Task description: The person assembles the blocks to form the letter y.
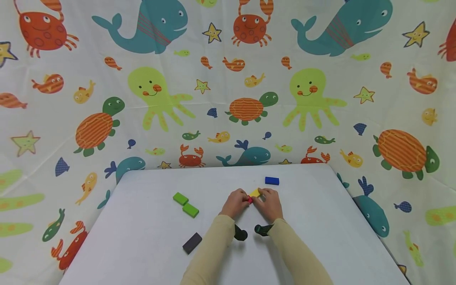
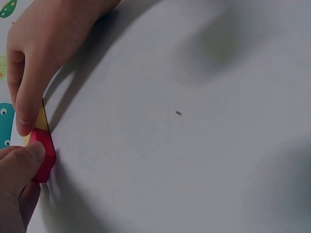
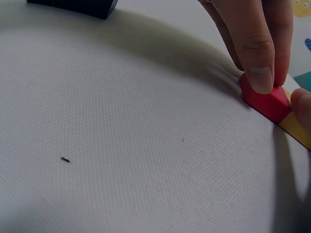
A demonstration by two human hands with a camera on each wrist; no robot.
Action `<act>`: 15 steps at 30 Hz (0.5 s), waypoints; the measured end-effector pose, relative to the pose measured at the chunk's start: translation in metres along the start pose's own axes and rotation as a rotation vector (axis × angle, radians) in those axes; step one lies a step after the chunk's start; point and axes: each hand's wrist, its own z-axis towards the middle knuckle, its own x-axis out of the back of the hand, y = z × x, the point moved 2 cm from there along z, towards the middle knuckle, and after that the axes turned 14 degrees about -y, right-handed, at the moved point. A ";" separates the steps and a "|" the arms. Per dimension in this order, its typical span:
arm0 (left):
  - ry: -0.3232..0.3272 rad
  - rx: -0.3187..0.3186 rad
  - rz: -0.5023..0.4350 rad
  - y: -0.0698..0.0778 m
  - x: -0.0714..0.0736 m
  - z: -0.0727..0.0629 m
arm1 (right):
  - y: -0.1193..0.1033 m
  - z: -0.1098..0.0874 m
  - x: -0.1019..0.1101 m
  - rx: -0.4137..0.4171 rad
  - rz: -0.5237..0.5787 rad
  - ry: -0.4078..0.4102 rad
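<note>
We see two hands close together over a white table (image 1: 338, 237). The left hand (image 1: 235, 202) pinches a red block (image 3: 269, 107); its thumb and fingers are almost closed, with just the block between them. The right hand (image 1: 271, 204) has its thumb and finger bent in, a little way apart, and they hold a yellow block (image 1: 255, 193). The red block and the yellow block touch each other, right between the two sets of fingertips.

Past the right fingers, we see a blue block (image 1: 272, 181) lying flat. Out to the left of the left fingers there are two green blocks (image 1: 190, 210), lying corner to corner. A black block (image 1: 192, 243) is left of the left fingers too, but nearer the person. Far past all the fingers hangs a cloth (image 1: 270, 83) with sea animals.
</note>
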 end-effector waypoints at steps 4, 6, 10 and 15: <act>-0.009 0.003 -0.010 0.001 0.001 -0.001 | 0.002 0.002 0.001 0.006 0.007 0.001; -0.013 -0.003 -0.012 0.003 0.001 -0.001 | 0.005 0.004 0.003 0.001 0.012 0.011; -0.014 -0.008 -0.019 0.006 0.003 -0.002 | 0.013 0.011 0.011 -0.039 0.062 0.089; -0.020 0.014 -0.043 0.006 0.004 -0.003 | 0.023 0.021 0.029 -0.211 0.164 0.194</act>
